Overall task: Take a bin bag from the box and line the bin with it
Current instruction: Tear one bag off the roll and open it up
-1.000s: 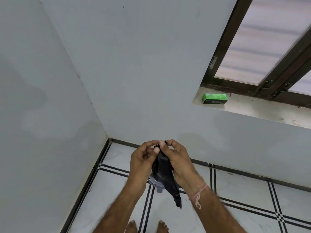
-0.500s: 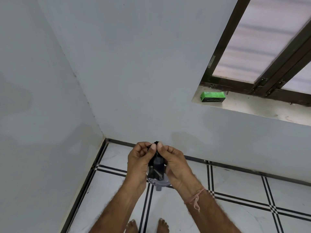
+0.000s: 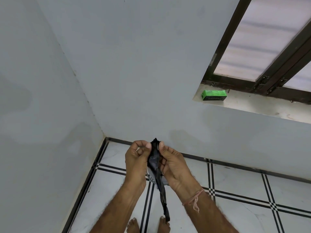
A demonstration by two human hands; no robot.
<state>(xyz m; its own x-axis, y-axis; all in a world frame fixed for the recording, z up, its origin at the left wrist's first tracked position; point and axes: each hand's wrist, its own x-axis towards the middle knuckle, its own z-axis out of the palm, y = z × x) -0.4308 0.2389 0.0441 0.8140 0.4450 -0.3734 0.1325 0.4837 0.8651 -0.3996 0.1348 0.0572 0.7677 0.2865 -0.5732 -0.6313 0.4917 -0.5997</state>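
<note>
A crumpled black bin bag (image 3: 155, 158) hangs between my two hands, its long tail dropping toward my feet. My left hand (image 3: 136, 158) pinches its top edge from the left with thumb and fingers. My right hand (image 3: 173, 163) pinches the same top edge from the right. Below the hands, a grey bin (image 3: 151, 178) on the floor is almost wholly hidden; only a sliver of its rim shows. The green bin-bag box (image 3: 214, 95) lies on the window sill at the upper right, far from both hands.
Two pale walls meet in a corner (image 3: 102, 132) just ahead on the left. A dark-framed window (image 3: 262, 47) sits above the stone sill (image 3: 269, 108). White floor tiles (image 3: 235, 179) with black lines spread right. My bare toes (image 3: 133, 226) show at the bottom edge.
The bag's tail, bunched up between my hands half a second ago, now hangs down long again. Both hands stay pinched on the top edge, fingertips slightly apart.
</note>
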